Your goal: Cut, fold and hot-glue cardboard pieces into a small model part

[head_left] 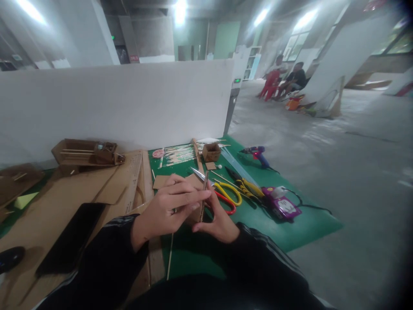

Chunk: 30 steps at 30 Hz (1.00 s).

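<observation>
A small piece of brown cardboard (205, 183) stands nearly edge-on between my two hands, above the green table mat. My left hand (172, 204) holds its left face, index finger stretched across to the edge and the thumb lower down. My right hand (221, 219) grips the same cardboard from the right, its thumb at the lower edge and its fingers partly hidden behind. Just beyond the hands lie scissors (229, 192) with yellow and red handle loops, their blades pointing up and left. A flat cardboard scrap (160, 181) rests beside my left hand.
Pliers (245, 186), a purple power strip (282, 206), a glue gun (258, 157) and clear glue sticks (238, 165) lie to the right. Ahead are a small cardboard box (211, 152) and thin sticks (180, 155). Cardboard sheets (119, 176) and a black phone-like slab (72, 237) lie left.
</observation>
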Tool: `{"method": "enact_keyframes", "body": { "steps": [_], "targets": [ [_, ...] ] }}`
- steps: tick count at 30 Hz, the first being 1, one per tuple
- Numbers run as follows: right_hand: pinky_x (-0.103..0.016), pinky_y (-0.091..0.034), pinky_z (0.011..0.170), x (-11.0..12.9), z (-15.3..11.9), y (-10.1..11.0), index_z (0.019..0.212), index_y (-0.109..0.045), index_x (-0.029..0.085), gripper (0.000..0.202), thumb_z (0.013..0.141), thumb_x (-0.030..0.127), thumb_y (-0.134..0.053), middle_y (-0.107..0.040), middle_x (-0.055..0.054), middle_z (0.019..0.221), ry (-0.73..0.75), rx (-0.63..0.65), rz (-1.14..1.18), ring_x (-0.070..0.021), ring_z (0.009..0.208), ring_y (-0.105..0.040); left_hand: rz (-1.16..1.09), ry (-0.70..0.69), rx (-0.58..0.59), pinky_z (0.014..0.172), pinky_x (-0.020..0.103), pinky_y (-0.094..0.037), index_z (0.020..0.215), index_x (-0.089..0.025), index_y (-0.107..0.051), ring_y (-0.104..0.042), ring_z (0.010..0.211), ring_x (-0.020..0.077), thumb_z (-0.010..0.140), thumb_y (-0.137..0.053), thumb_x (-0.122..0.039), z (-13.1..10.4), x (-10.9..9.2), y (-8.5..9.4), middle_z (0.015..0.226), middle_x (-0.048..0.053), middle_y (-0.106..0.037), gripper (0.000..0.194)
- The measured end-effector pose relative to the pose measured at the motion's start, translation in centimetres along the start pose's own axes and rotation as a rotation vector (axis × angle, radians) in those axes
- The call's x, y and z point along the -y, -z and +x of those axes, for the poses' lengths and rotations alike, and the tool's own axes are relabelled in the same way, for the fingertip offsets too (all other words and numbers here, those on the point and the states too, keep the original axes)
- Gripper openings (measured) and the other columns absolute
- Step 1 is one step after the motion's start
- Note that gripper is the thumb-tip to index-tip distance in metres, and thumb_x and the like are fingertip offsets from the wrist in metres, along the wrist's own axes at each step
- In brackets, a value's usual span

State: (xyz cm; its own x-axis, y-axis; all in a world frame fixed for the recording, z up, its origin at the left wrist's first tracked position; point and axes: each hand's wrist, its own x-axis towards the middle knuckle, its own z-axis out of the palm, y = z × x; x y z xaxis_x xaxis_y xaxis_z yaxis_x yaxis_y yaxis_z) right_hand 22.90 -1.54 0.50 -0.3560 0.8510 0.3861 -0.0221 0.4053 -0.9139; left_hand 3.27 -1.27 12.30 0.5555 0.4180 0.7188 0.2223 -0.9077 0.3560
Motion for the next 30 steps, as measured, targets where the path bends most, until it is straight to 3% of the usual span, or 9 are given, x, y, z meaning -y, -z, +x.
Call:
{"method": "enact_keyframes", "body": {
  "steps": [4, 7, 11, 16, 23, 30],
  "targets": [
    [-0.053, -0.019, 0.119, 0.7, 0.2, 0.5, 0.155, -0.006, 0.035, 0.122, 0.064, 0.033, -0.088, -0.014, -0.010, 0.163, 0.015, 0.016, -0.114, -0.0321, 0.147, -0.024, 0.004, 0.014, -0.012, 0.095, 0.041, -0.044, 0.121, -0.024, -0.064, -0.058, 0.095, 0.0183, 0.089, -0.060, -0.010, -0.1, -0.2, 0.4, 0.097, 0.003, -0.071, 0.035],
    [-0.050, -0.018, 0.121, 2.5, 0.7, 1.6, 0.155, -0.012, 0.034, 0.115, 0.067, 0.034, -0.086, -0.023, -0.007, 0.161, 0.080, 0.070, -0.252, -0.0303, 0.147, -0.023, 0.013, 0.085, -0.036, 0.093, 0.039, -0.046, 0.117, -0.023, -0.064, -0.057, 0.102, 0.0205, 0.089, -0.060, -0.011, -0.8, -0.8, 1.0, 0.099, 0.004, -0.071, 0.031],
    [-0.044, -0.027, 0.119, 6.1, 1.9, 3.4, 0.154, -0.020, 0.030, 0.102, 0.073, 0.036, -0.082, -0.034, -0.007, 0.157, 0.113, 0.240, -0.416, -0.0286, 0.143, -0.033, 0.140, 0.254, -0.105, 0.091, 0.036, -0.045, 0.112, -0.026, -0.063, -0.054, 0.107, 0.0217, 0.089, -0.060, -0.013, -2.5, -2.0, 1.9, 0.102, 0.005, -0.066, 0.027],
    [-0.043, -0.037, 0.112, 9.4, 3.4, 5.0, 0.153, -0.023, 0.033, 0.100, 0.072, 0.041, -0.080, -0.037, -0.006, 0.155, 0.029, 0.445, -0.642, -0.0313, 0.139, -0.038, 0.110, 0.465, -0.060, 0.092, 0.032, -0.043, 0.120, -0.028, -0.050, -0.057, 0.105, 0.0182, 0.093, -0.052, -0.015, -5.4, -3.1, 1.7, 0.110, 0.004, -0.060, 0.029],
    [-0.046, -0.039, 0.109, 8.5, 5.0, 5.0, 0.153, -0.025, 0.031, 0.099, 0.071, 0.048, -0.077, -0.047, -0.008, 0.147, -0.139, 0.682, -0.672, -0.0328, 0.130, -0.049, -0.019, 0.745, 0.046, 0.098, 0.033, -0.042, 0.125, -0.029, -0.046, -0.056, 0.114, 0.0197, 0.100, -0.041, -0.026, -8.8, -2.0, -0.4, 0.121, 0.004, -0.058, 0.026],
    [-0.041, -0.035, 0.112, 7.0, 5.9, 4.5, 0.150, -0.033, 0.034, 0.092, 0.071, 0.051, -0.078, -0.048, -0.005, 0.146, -0.129, 0.739, -0.547, -0.0287, 0.131, -0.048, -0.144, 0.849, 0.034, 0.094, 0.029, -0.044, 0.116, -0.026, -0.048, -0.058, 0.107, 0.0175, 0.099, -0.043, -0.032, -9.8, -1.3, -1.1, 0.114, 0.003, -0.058, 0.019]
  ]
}}
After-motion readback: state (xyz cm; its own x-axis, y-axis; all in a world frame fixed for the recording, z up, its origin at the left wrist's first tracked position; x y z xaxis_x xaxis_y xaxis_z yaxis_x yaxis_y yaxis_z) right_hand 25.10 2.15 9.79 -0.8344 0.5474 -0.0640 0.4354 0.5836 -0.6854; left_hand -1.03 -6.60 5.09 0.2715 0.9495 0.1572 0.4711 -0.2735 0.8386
